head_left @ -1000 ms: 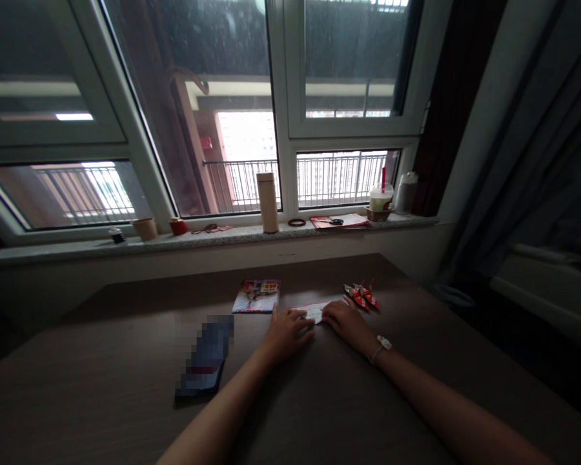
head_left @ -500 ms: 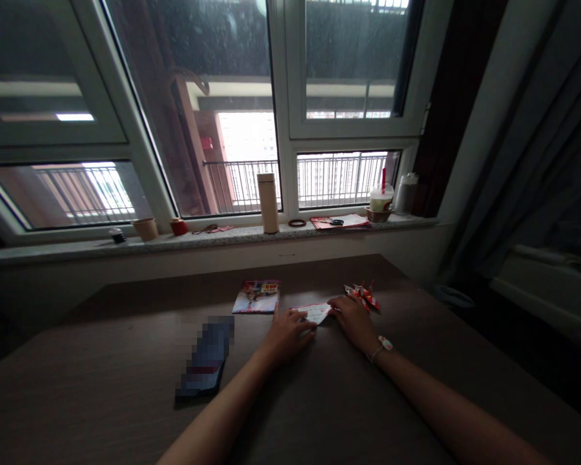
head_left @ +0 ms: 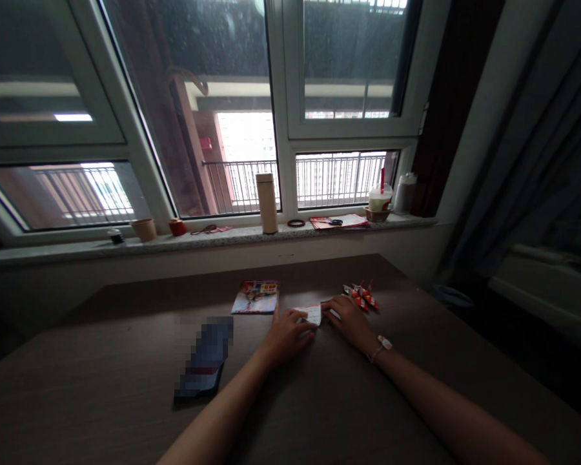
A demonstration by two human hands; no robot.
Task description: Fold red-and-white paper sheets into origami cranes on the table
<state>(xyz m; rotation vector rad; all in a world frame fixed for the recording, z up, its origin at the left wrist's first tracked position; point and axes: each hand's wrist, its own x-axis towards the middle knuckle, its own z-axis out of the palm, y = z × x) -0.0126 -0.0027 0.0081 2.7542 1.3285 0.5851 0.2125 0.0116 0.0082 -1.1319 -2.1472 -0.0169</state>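
The white sheet of paper (head_left: 313,314) lay on the surface (head_left: 126,368) between the two hands, partly under the left fingers. The left hand (head_left: 290,330) was open, its fingers spread and resting on the paper, apparently to steady it. The right hand (head_left: 346,318) had its curled fingertips at the sheet's right edge; whether they pinched it or merely touched it, I could not tell. The step in hand seemed to be working that edge while the other side was held down. The next move, I judged, called for firm left fingers and a light, exact right fingertip, since the paper could easily slip or crease askew. Just beyond the right hand sat red-and-white folded pieces (head_left: 361,297); beyond the left hand lay a colourful packet (head_left: 256,297), and to its left a pixelated dark-blue object (head_left: 204,358).
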